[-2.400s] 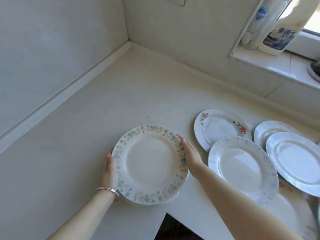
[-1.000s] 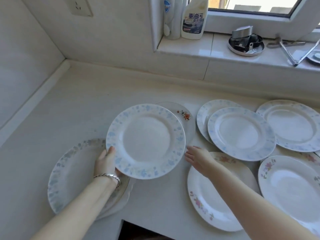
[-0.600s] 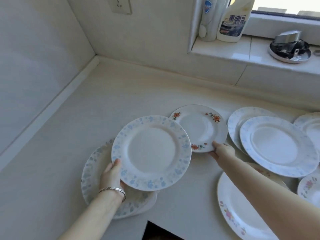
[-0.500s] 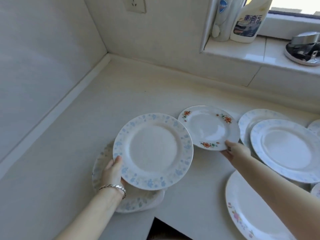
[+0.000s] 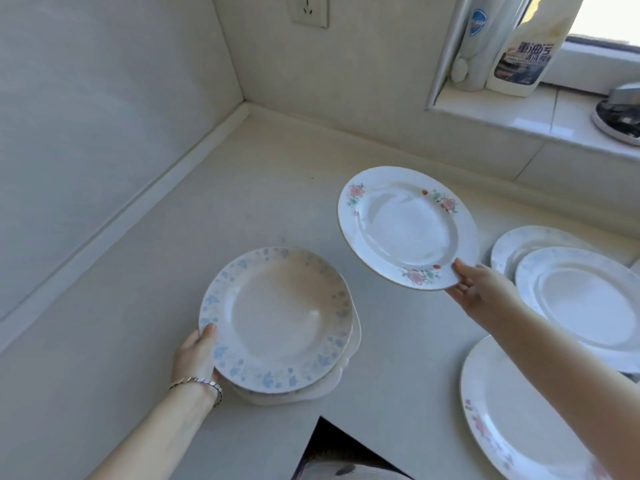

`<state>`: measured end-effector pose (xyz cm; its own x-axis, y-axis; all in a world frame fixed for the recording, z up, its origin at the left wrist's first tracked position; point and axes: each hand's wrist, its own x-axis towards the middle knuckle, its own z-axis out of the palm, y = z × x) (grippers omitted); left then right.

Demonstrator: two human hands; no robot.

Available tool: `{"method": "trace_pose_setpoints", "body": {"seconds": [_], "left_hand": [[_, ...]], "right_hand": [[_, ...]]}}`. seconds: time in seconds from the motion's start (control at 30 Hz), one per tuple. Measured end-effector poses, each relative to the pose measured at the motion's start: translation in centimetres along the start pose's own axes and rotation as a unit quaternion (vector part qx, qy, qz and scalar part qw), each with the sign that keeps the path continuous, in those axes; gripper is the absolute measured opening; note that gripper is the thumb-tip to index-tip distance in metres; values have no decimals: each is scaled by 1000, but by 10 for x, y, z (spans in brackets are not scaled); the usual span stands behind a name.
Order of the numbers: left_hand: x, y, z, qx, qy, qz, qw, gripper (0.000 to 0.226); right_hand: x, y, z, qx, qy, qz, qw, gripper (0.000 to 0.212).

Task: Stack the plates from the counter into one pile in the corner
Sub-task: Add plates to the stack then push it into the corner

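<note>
While left grip [image 5: 195, 355] clamps blue plate [image 5: 277, 320], right grip [image 5: 479, 292] pinches flowered plate [image 5: 408, 226]; bottles [image 5: 519, 53] behind.

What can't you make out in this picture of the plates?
Head view:
- Plates in the pile: covered by the blue-flowered plate.
- Fingers of the left hand: under that plate's rim.
- Part of the large plate: cut by frame edge and right forearm.
- Small text on the bottle label: blurred.

Right hand [image 5: 479, 292] lifted red-flowered plate [image 5: 408, 227] off counter; blue-rimmed plate [image 5: 277, 320] lowered onto pile.
</note>
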<state>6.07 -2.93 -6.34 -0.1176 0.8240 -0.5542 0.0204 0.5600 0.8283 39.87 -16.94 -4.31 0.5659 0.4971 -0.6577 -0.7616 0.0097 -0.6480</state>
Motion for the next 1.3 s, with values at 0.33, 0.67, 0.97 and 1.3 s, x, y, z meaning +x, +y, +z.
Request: {"method": "trace_pose_setpoints", "body": {"seconds": [0.33,0.67,0.97,1.3], "left_hand": [[10,15,-13,392,-14,69,917,37],[28,18,-19,614,-59,53,785,43],[17,-13,1,238,-29,110,965,45],[7,-14,7,-14,-18,36,999,42]], "right_hand": [[-8,34,-4,-18,6,36,999,8],[-23,37,-4,-49,0,30,998,9],[-45,51,18,-190,-31,-6,981,11],[-54,92,48,-282,-75,-2,957,13]]}}
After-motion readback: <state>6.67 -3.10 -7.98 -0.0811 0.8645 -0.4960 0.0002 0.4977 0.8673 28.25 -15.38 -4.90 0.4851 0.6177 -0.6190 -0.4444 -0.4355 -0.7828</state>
